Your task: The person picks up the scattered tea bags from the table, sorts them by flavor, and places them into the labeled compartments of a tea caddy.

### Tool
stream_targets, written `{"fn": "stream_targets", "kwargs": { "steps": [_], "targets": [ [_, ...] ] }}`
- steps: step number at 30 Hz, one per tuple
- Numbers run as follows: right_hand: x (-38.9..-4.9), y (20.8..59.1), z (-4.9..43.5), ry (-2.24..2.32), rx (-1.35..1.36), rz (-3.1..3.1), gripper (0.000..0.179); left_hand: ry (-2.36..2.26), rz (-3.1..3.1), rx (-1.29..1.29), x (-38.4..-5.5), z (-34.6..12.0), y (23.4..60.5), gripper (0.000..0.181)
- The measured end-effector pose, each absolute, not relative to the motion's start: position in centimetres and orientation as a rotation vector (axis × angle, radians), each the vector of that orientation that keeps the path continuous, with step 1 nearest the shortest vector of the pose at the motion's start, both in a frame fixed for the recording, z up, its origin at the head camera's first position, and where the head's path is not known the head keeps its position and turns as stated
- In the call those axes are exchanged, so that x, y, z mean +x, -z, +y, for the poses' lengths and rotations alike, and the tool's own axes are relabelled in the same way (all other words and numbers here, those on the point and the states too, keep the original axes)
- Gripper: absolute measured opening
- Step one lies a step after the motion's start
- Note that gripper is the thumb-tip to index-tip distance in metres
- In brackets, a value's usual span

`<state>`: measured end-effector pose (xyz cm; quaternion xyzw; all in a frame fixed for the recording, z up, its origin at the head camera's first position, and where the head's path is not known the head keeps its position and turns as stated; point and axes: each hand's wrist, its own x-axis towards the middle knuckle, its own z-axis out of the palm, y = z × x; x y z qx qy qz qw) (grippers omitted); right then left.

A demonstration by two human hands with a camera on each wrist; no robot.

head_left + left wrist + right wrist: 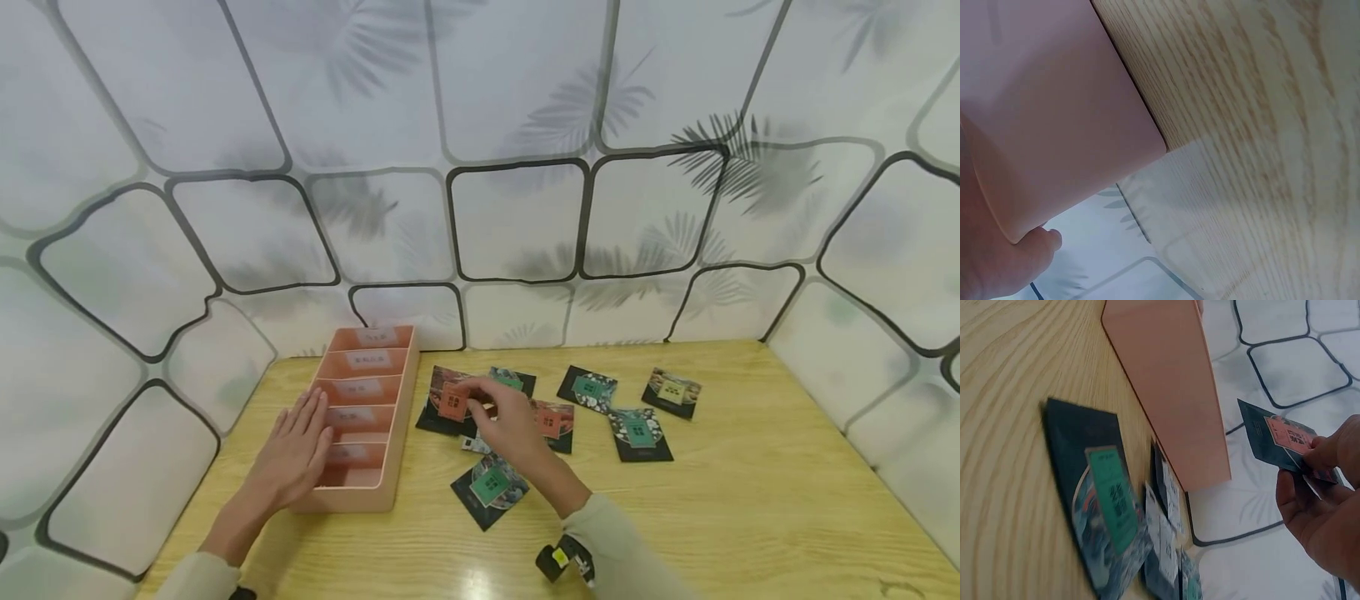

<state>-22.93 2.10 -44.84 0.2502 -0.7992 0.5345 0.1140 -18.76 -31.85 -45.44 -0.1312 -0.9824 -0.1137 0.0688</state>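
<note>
My right hand (512, 418) pinches a dark sachet with a red label (1286, 435) between thumb and fingers, raised above the table. My left hand (294, 454) rests on the left rim of a pink divided box (402, 421), its fingers straight and lying over the edge. Paper labels with writing mark the box's compartments. Below the right hand lies a sachet with a green label (489, 486). Beside it is another red-labelled sachet (551, 422), partly overlapped by the hand.
Farther right on the wooden table (750, 500) lie green-labelled sachets (640, 433) and one with a yellow label (672, 392). A patterned white curtain (517, 221) stands around the table's back and sides.
</note>
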Motion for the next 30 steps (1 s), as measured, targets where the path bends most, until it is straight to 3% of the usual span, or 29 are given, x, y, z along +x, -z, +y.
{"fn": "stream_targets", "kwargs": {
  "steps": [8,30],
  "targets": [
    [-23.6,43.9,-1.4,-1.582,0.873,-2.248,0.024,0.321,-2.952,-0.398,-18.6,-32.3,45.7,0.057],
    [-24.3,43.3,-8.2,-1.526,0.926,-2.198,0.022,0.361,-2.981,-0.397,-18.8,-31.9,45.3,0.058]
  ]
}}
